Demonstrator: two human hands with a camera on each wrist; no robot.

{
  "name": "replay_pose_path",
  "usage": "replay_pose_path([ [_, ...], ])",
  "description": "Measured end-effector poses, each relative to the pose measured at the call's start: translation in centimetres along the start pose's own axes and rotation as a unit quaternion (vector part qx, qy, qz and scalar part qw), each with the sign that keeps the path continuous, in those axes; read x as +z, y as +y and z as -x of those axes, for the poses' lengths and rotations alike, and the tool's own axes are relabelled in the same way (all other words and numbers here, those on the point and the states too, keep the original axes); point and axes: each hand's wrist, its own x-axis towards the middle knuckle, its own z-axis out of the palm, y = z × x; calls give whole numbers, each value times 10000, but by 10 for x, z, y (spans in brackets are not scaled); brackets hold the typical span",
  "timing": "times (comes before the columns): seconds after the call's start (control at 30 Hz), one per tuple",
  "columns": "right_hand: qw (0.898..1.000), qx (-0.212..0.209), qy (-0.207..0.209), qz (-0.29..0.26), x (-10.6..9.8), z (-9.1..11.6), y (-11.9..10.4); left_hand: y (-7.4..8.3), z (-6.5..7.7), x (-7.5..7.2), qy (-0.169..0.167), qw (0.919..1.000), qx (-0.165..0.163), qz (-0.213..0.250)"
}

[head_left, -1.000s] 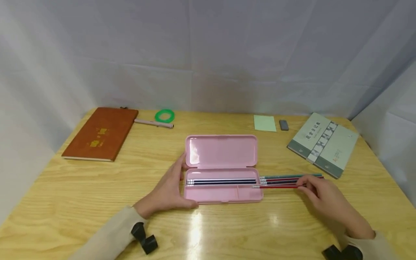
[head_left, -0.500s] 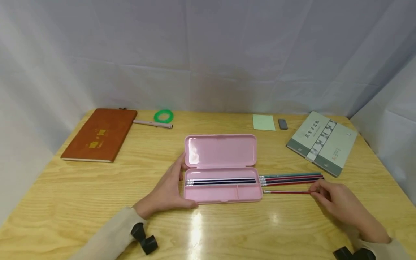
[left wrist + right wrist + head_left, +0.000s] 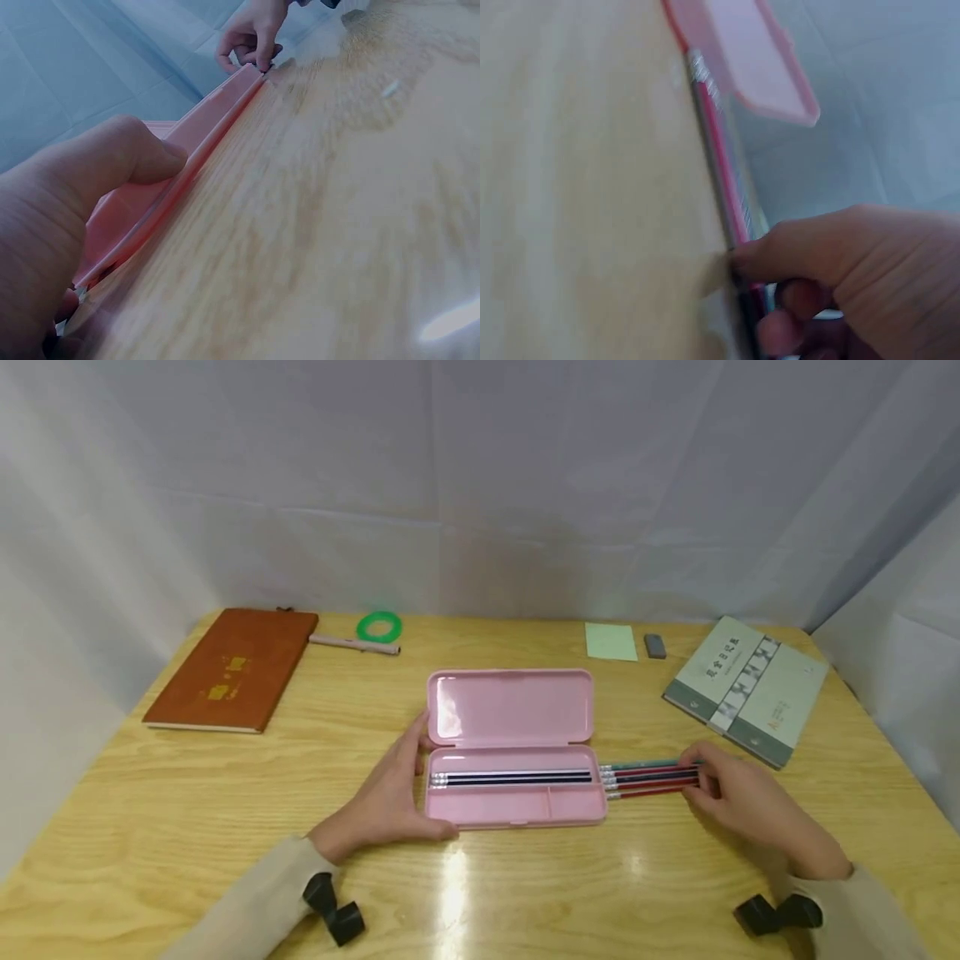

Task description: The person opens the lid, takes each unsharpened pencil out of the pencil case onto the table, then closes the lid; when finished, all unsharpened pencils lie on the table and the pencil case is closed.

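Note:
A pink pencil case (image 3: 472, 806) lies with its lid up in the middle of the table. Several dark-and-white striped pencils (image 3: 517, 779) lie side by side in its rear compartment. My left hand (image 3: 378, 797) holds the case's left end, thumb on the front edge and fingers at the back. Right of the case is a row of red, teal and dark pencils (image 3: 648, 777), silver ends toward the case. Around this row close the thumb and fingers of my right hand (image 3: 738, 793), hiding the far ends. In the right wrist view a red pencil (image 3: 724, 157) runs up to the case.
A brown notebook (image 3: 232, 668), a pale pen (image 3: 352, 645) and a green ring (image 3: 379, 627) lie at the back left. Behind the case to the right are green sticky notes (image 3: 611, 642), a grey eraser (image 3: 655, 647) and a grey-green notebook (image 3: 750, 689).
The separate red pencil has moved from the case's front right corner, out to the right, and up against the row. My right hand has shifted from that pencil onto the row. My left hand stays put.

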Motion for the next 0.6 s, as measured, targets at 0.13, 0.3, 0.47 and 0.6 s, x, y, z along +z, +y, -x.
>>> replay_pose_path([
  [0.13,9970,-18,-708,-301,-5,-19,-15,0,0,0,-1,10000,-4,-34],
  [0.3,9940,-368,-790,-656,3,-45,-39,0,1,-1,44,9999,3,-116],
  [0.47,9916,-761,-777,-695,22,-72,-61,0,1,-1,39,10000,33,-81],
  [0.6,9900,-907,-1051,-268,33,-86,-76,-1,0,0,26,10000,82,-17],
])
